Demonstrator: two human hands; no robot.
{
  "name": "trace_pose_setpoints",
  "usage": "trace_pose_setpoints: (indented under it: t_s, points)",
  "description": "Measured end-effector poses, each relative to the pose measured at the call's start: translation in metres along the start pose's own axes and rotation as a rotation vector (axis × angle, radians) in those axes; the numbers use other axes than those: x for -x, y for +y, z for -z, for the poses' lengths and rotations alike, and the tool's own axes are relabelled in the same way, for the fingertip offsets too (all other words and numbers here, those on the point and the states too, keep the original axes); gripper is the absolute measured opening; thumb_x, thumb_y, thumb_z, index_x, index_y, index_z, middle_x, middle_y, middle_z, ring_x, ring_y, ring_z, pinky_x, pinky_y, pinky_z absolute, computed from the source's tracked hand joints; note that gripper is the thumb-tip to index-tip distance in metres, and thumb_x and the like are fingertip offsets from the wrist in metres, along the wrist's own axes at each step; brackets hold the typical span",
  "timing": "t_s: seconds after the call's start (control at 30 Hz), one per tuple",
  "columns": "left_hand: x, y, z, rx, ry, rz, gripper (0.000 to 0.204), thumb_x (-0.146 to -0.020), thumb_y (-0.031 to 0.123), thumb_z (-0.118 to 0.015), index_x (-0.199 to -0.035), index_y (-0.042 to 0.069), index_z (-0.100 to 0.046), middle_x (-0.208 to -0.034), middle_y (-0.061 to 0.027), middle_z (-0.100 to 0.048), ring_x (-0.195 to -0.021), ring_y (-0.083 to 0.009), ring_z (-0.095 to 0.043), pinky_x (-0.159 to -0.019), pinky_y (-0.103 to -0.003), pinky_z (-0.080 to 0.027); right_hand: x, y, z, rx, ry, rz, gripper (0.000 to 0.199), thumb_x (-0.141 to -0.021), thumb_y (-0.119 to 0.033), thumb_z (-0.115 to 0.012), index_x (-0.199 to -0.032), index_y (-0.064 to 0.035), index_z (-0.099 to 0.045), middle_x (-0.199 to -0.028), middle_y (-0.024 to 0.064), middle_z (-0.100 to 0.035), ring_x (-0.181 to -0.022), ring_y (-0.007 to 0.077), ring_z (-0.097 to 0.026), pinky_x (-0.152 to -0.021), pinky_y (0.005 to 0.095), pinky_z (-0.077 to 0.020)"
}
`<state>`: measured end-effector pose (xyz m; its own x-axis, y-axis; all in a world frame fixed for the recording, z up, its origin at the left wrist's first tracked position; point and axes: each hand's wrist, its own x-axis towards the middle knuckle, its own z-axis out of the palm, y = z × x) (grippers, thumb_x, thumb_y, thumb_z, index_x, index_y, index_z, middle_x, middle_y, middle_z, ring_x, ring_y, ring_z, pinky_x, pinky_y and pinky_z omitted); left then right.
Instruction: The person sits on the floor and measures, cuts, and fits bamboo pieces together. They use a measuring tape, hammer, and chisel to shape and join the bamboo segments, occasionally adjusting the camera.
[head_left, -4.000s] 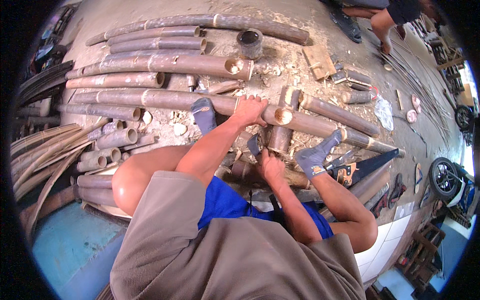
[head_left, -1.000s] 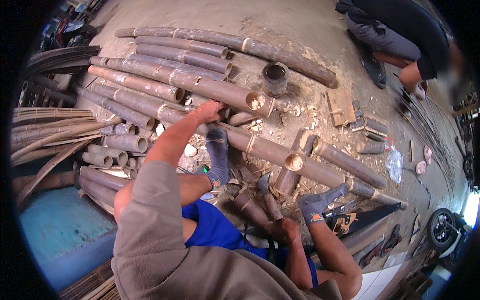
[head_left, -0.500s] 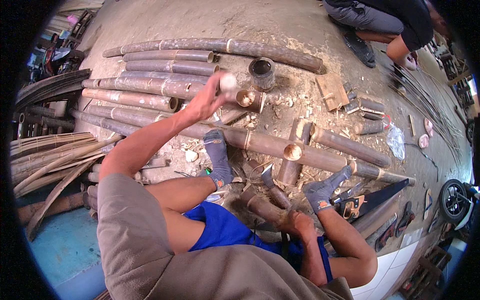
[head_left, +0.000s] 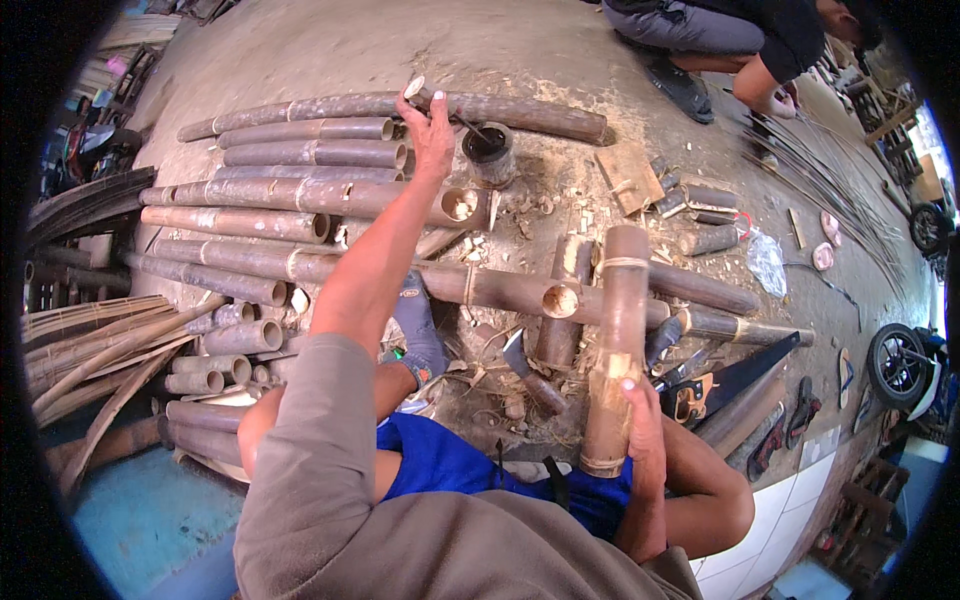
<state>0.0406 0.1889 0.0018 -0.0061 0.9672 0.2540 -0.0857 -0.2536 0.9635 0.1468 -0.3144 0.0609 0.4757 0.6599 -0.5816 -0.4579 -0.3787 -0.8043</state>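
Note:
At the far side of the floor my left hand (head_left: pixel 432 140) grips a stick (head_left: pixel 463 124) with a pale upper end. Its dark lower end slants into the mouth of a round dark pot (head_left: pixel 492 172) that looks dark inside. Close to my lap my right hand (head_left: pixel 645 430) is closed around the lower part of a bamboo tube (head_left: pixel 624 300), which stands nearly upright with a pale scraped patch on its side. Between my feet lies a hooked cutting tool (head_left: pixel 530 372) with a wooden handle.
A long bamboo pole (head_left: pixel 500 290) with a round hole crosses in front of me. Several bamboo poles (head_left: pixel 300 192) lie at the left, with wood chips about. At the right rest a handsaw (head_left: pixel 745 372) and a plastic bag (head_left: pixel 768 264). Another person (head_left: pixel 690 45) crouches at the far right.
My left hand has moved farther away, bringing the stick's end to the pot. My right hand has lifted the bamboo tube from near my lap and turned it nearly upright.

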Motion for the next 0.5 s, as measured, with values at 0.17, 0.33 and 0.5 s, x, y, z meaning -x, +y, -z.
trace_pose_setpoints:
  t_s: [0.17, 0.33, 0.5]
  points:
    - [0.007, -0.023, -0.006, 0.098, 0.085, 0.087, 0.056, -0.104, 0.024, -0.057, -0.148, 0.011, -0.025, -0.124, -0.0133, -0.052, -0.103, -0.0229, -0.057, -0.090, -0.041, -0.052, 0.009, -0.006, 0.004, -0.229, -0.002, -0.017, 0.070, -0.091, -0.057, -0.065, -0.128, 0.0021, -0.059, -0.103, 0.0152, -0.070, -0.088, 0.0250, -0.070, -0.078, 0.0385, -0.0581]
    - [-0.007, 0.009, 0.010, 0.563, 0.203, 0.302, 0.055, -0.101, 0.025, -0.057, -0.143, 0.022, -0.022, -0.114, -0.0130, -0.056, -0.083, -0.0263, -0.062, -0.071, -0.050, -0.058, 0.032, -0.016, -0.014, -0.492, 0.024, 0.068, 0.080, -0.086, -0.069, -0.062, -0.126, -0.0007, -0.056, -0.103, 0.0166, -0.067, -0.084, 0.0306, -0.068, -0.069, 0.0427, -0.0589]
    - [0.022, 0.059, 0.011, 0.699, 0.169, 0.380, 0.037, -0.100, 0.032, -0.054, -0.124, 0.022, -0.028, -0.100, -0.0118, -0.057, -0.074, -0.0267, -0.058, -0.066, -0.050, -0.053, 0.055, -0.018, -0.013, -0.617, 0.035, -0.007, 0.081, -0.085, -0.070, -0.063, -0.125, 0.0004, -0.055, -0.105, 0.0153, -0.067, -0.085, 0.0298, -0.068, -0.072, 0.0424, -0.0588]
